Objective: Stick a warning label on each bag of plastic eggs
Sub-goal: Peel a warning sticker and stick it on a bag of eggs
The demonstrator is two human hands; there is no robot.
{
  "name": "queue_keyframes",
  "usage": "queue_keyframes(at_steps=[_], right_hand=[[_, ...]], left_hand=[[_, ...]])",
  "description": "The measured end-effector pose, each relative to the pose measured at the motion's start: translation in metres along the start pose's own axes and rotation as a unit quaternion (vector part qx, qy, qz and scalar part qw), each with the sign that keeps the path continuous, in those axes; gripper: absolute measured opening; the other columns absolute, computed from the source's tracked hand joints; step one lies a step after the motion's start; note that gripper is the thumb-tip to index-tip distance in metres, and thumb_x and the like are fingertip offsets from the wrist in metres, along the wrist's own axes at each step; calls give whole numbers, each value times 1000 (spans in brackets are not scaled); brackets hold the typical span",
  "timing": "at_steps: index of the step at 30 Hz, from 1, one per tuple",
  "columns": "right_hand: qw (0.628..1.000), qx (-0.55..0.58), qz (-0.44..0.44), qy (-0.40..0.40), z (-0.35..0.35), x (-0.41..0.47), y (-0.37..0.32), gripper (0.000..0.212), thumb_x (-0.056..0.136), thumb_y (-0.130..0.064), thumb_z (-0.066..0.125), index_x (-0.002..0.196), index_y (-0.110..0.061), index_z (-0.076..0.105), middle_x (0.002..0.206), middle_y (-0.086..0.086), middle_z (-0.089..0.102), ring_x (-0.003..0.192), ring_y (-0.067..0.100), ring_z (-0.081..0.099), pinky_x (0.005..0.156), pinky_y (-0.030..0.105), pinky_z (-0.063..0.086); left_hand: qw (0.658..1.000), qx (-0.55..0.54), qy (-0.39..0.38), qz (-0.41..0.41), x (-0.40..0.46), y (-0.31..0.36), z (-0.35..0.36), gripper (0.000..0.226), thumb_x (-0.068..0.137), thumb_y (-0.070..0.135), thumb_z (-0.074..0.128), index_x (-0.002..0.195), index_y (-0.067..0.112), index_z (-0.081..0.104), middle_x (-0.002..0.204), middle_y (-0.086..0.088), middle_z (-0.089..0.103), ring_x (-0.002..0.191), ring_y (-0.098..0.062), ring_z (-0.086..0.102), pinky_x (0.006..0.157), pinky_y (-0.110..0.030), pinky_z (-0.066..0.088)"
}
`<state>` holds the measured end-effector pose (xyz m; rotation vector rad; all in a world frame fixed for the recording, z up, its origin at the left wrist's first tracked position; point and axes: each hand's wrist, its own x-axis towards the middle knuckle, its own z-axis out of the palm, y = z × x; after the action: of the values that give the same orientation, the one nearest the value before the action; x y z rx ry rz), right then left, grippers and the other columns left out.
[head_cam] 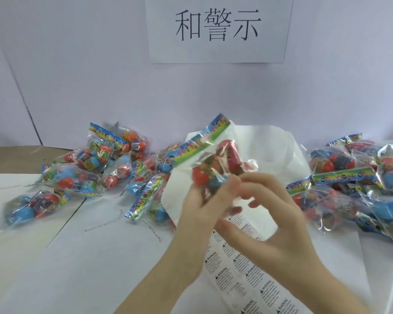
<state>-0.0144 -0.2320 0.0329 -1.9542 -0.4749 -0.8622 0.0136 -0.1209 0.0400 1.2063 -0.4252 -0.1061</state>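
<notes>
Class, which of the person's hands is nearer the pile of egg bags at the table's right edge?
Right. The right hand is beside the right pile; the left hand, gripping the raised bag, is farther away.

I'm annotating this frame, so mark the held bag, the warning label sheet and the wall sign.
held bag [210, 164]: head view, on its clear film over the eggs.
warning label sheet [243, 275]: head view, on its printed labels.
wall sign [218, 26]: head view, on its characters.

Facing you, a white paper sign [218, 28] with three large black Chinese characters hangs on the pale lilac backdrop wall [89, 75]. Below the sign lies the white paper-covered tabletop [66, 257]; to the sign's lower left, a brown cardboard strip [11, 159] meets the wall.
</notes>
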Motion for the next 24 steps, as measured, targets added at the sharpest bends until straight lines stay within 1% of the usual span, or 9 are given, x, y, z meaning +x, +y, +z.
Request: queue_keyframes(at_steps=[3,6,8,9,12,15,17,20,24], right_hand=[[995,85,45,42,-4,2,-4,20,70,-39,67,88,-30,69,94,-10,65,87,6,60,72,13,42],[968,136,189,98,-11,7,-1,34,60,-46,75,91,-36,65,97,-16,66,82,1,59,68,12,43],[939,205,276,28,-16,11,4,39,56,-43,76,92,-29,70,92,-15,71,80,-2,61,70,13,44],[927,229,297,-16,-17,11,4,42,52,-38,81,90,-23,74,90,-9,73,81,2,63,74,20,46],[917,257,302,-40,-17,12,0,40,56,-43,71,83,-15,77,84,7,74,82,19,67,84,33,47],[925,246,289,-1,-18,12,-1,38,58,-44,68,80,-15,78,82,9,74,88,34,66,91,45,47],[923,248,294,11,-19,12,0,37,57,-43,67,76,-13,78,81,11,74,88,35,63,94,51,43],[909,274,314,4,-21,12,2,39,58,-40,69,75,-6,77,84,17,73,88,34,59,93,52,43],[899,292,327,-1,-23,13,1,37,56,-39,70,73,-7,77,81,15,73,79,25,60,80,36,45]], left_hand=[[996,-57,61,-40,6,8,-13,23,62,22,76,85,19,73,87,0,74,69,-9,68,54,-18,51],[998,-12,37,-52,7,12,-20,10,63,18,72,70,26,74,76,3,71,61,-7,63,48,-17,46],[998,30,-1,-58,6,14,-19,11,62,22,69,68,29,74,73,6,70,59,-4,61,48,-16,44],[997,46,-14,-59,5,14,-18,13,58,24,72,70,28,74,72,6,70,59,-4,60,49,-15,44],[995,87,-5,-49,4,11,-16,33,50,36,76,79,21,73,74,3,70,60,-5,59,49,-15,42],[994,88,40,-41,5,9,-15,17,55,27,77,70,20,74,68,3,69,55,-4,57,46,-15,41],[995,76,45,-42,5,11,-13,10,58,29,73,65,23,74,67,2,68,54,-6,55,45,-16,40],[997,66,32,-39,3,13,-12,5,60,30,71,63,26,73,63,3,66,49,-6,52,44,-16,40],[997,57,28,-44,2,16,-12,10,60,31,81,64,28,73,62,4,66,46,-7,48,42,-16,39]])
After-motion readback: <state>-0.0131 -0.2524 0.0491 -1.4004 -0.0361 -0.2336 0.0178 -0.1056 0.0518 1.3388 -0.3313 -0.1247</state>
